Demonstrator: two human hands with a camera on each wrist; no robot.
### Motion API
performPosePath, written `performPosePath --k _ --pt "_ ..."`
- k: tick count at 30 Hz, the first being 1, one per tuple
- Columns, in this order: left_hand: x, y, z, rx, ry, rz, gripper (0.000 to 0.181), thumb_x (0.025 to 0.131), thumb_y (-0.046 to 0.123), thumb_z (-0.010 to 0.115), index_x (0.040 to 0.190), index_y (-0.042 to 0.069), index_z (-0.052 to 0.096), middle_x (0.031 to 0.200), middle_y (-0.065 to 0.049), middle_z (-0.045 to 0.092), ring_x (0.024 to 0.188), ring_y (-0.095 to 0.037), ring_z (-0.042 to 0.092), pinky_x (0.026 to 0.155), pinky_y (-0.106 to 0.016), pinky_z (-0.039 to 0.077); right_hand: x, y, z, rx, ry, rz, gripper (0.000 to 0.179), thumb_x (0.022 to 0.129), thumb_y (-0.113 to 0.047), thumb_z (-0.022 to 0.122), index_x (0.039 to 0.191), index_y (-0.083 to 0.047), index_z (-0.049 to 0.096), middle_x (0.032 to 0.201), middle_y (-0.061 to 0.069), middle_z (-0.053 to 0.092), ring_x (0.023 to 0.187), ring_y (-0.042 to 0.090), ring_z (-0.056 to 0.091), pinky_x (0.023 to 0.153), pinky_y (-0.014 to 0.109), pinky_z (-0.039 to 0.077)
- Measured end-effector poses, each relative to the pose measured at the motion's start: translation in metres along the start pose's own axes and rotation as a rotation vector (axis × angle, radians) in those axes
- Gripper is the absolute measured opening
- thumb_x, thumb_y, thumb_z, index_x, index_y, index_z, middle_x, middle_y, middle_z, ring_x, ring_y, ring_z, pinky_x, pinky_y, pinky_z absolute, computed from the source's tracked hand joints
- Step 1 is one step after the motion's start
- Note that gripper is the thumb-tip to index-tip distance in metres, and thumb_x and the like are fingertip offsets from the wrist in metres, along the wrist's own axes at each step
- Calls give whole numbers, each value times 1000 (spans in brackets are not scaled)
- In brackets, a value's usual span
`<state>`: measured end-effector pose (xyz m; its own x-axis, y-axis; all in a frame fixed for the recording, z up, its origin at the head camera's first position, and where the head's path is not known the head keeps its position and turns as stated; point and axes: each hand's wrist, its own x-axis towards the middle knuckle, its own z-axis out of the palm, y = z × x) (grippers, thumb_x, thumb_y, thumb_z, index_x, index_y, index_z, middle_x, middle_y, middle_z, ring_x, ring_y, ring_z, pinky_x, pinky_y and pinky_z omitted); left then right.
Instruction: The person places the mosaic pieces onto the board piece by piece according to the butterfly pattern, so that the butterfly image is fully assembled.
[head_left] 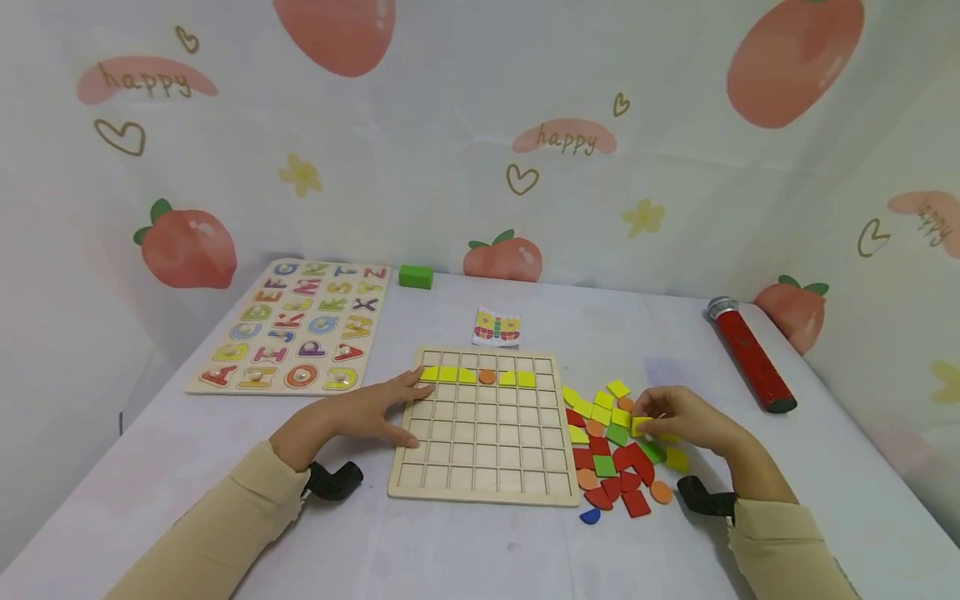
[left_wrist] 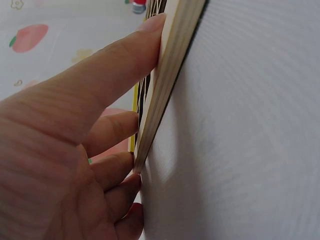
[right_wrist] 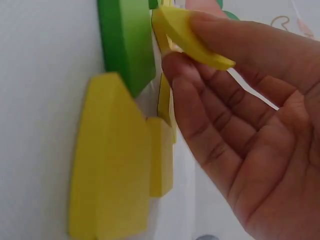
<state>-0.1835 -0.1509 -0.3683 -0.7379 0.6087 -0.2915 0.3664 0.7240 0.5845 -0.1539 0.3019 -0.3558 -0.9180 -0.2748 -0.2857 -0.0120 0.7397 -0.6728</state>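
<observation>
A pale wooden grid board [head_left: 487,458] lies in the middle of the table. Along its second row from the back sit several yellow tiles [head_left: 447,374] and one orange disc [head_left: 487,377]. My left hand [head_left: 375,408] rests at the board's left edge, thumb on the rim and fingers spread; the left wrist view shows the thumb [left_wrist: 135,52] against the edge. Over the loose pieces on the right, my right hand [head_left: 686,417] pinches a yellow tile [right_wrist: 195,42] with a curved edge between thumb and fingers. Beneath it lie a green tile [right_wrist: 127,45] and another yellow tile [right_wrist: 110,160].
Loose red, green, orange and yellow pieces [head_left: 600,446] spread right of the board, with a blue half-disc [head_left: 590,517] nearest me. Behind the board lies a butterfly pattern card [head_left: 497,327]. An alphabet board [head_left: 300,333], green block [head_left: 416,277] and red microphone [head_left: 753,358] stand farther out.
</observation>
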Motion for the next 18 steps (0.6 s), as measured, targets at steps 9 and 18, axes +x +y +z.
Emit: performPosePath --k 9,18 --pt "-1 0 1 -2 0 -11 87 76 46 73 147 19 31 159 -7 3 146 -30 3 116 -52 16 10 -8 -4 70 -19 -24 27 87 -20 64 105 0 62 104 12 60 87 19 62 73 25 55" --pt "1 0 2 6 2 -14 86 76 48 72 147 21 31 159 -6 4 146 -28 4 116 -51 16 34 -28 -2 96 -7 -126 37 86 -17 66 115 2 55 91 14 60 66 22 54 58 26 52"
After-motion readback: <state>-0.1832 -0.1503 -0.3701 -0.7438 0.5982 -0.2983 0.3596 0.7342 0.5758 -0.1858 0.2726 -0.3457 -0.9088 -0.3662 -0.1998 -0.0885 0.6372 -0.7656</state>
